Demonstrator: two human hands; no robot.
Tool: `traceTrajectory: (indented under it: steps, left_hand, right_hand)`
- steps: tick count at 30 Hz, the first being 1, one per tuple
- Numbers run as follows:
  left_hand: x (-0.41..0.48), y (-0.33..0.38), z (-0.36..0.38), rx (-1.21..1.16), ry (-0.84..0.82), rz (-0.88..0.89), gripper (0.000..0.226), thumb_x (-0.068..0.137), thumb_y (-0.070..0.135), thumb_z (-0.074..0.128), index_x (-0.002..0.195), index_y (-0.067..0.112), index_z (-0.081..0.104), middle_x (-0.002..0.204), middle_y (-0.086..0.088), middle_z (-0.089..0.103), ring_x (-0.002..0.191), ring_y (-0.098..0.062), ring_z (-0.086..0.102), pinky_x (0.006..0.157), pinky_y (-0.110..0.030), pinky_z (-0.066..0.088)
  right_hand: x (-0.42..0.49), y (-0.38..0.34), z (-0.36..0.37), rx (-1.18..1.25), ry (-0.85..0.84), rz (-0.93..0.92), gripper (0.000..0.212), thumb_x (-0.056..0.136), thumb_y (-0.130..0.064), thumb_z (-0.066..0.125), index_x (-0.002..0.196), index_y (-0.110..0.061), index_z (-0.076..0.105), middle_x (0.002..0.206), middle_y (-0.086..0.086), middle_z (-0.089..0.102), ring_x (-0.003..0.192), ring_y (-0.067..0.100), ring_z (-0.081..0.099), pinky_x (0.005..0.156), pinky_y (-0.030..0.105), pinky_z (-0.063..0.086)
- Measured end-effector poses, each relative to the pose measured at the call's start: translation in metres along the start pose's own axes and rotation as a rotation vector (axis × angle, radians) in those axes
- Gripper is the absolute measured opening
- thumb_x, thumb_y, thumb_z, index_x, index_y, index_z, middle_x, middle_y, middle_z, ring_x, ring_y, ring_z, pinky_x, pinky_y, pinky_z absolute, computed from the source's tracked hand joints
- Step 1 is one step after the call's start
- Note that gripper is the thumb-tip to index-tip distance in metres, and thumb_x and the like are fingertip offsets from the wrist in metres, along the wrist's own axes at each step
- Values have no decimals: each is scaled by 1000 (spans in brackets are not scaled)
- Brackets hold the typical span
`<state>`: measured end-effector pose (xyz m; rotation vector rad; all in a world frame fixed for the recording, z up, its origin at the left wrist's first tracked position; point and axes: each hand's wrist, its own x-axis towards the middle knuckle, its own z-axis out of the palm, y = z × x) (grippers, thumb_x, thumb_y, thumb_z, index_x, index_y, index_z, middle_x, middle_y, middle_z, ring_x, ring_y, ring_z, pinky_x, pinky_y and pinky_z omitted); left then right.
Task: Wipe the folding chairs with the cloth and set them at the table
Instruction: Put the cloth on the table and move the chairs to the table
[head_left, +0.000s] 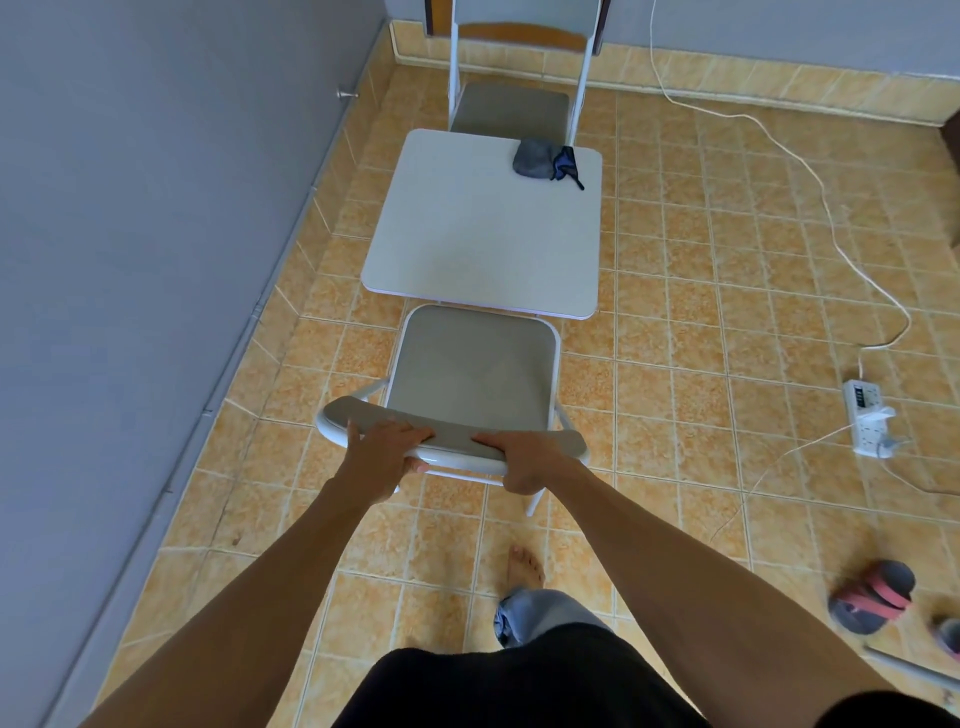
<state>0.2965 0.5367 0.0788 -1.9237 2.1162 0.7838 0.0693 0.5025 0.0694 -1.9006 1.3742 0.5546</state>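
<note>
A folding chair (475, 374) with a grey padded seat and white frame stands unfolded just in front of the small white square table (467, 244), its seat edge at the table's near side. My left hand (384, 452) and my right hand (524, 462) both grip the top of its backrest. A second folding chair (511, 106) stands at the table's far side. The grey-and-blue cloth (543, 162) lies bunched on the table's far right corner.
A grey wall runs along the left. A white cable (831, 228) snakes over the tiled floor to a power strip (867, 421) on the right. Sandals (872, 595) lie at the lower right. My bare foot (524, 566) is behind the chair.
</note>
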Motion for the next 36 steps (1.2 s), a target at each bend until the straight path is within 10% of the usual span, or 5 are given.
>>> traceTrajectory:
  steps: [25, 32, 36]
  left_hand:
    - [-1, 4, 0, -35, -44, -54, 57, 92, 48, 57, 146, 39, 39, 154, 12, 38, 148, -15, 23, 117, -61, -3]
    - [2, 2, -10, 60, -148, -35, 67, 92, 44, 59, 151, 36, 28, 161, 1, 22, 151, -22, 10, 118, -60, 8]
    - [6, 7, -27, 25, -219, -96, 68, 91, 43, 63, 150, 38, 30, 163, -1, 20, 151, -24, 16, 118, -48, 24]
  right_hand:
    - [8, 7, 0, 25, -73, -89, 92, 86, -7, 61, 159, -40, 17, 135, 5, 53, 109, 32, 59, 98, 50, 53]
    - [-4, 16, 1, 1, -15, -33, 55, 77, -12, 78, 125, -14, 51, 121, 9, 62, 104, 29, 64, 85, 38, 55]
    - [-11, 29, -32, -32, -69, -137, 99, 78, -40, 86, 154, -7, 32, 155, 14, 41, 140, 32, 44, 113, 39, 39]
